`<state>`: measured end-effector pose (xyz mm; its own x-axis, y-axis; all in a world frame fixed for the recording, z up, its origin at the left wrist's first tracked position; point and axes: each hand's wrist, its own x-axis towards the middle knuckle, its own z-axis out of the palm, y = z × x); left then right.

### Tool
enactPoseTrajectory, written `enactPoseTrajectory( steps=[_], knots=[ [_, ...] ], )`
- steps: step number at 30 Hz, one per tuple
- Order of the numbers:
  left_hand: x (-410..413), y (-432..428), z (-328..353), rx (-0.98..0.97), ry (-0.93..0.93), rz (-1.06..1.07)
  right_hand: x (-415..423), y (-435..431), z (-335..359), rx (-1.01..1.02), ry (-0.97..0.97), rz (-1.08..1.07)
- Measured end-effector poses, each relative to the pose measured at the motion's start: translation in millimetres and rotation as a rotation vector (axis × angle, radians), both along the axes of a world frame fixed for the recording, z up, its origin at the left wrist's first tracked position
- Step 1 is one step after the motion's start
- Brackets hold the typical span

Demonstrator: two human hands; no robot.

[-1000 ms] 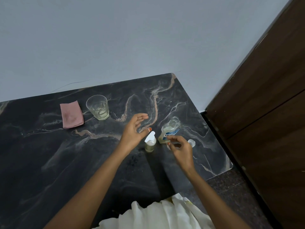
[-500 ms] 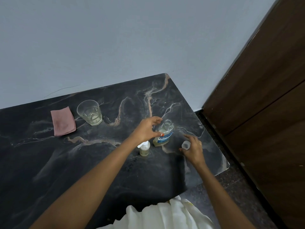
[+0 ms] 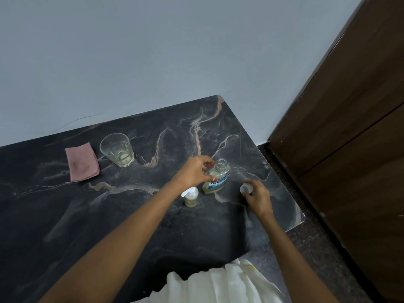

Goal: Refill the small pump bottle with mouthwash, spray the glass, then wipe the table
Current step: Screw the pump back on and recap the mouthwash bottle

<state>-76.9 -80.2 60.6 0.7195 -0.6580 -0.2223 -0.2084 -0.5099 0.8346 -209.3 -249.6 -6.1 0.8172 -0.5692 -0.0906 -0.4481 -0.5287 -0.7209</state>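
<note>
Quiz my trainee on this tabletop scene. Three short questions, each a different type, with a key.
1. True or false: the mouthwash bottle has its cap on.
2. What lies just left of the glass? A) pink cloth B) sponge C) spoon
3. Fill in: the right hand holds the small whitish ____.

Key: 1 false, the mouth is open; 2 A; 3 cap.
</note>
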Motion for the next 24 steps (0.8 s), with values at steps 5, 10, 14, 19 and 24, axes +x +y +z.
enactPoseTrajectory(
  steps=[5, 10, 14, 19, 24],
  knots=[
    [-1, 0, 0, -0.004, 0.014, 0.015, 12, 1, 30, 0.011, -0.077, -0.011],
    [-2, 1, 0, -0.022, 0.052, 0.025, 22, 5, 68, 0.020, -0.154, 0.103],
    [-3, 0, 3, -0.018, 0.059, 0.026, 30, 11, 90, -0.174, -0.088, 0.245],
    [-4, 0, 5, -0.021, 0.076, 0.035, 39, 19, 103, -0.417, 0.041, 0.372],
    [-5, 0, 6, -0.022, 0.064, 0.042, 52, 24, 112, -0.395, 0.050, 0.446]
  ],
)
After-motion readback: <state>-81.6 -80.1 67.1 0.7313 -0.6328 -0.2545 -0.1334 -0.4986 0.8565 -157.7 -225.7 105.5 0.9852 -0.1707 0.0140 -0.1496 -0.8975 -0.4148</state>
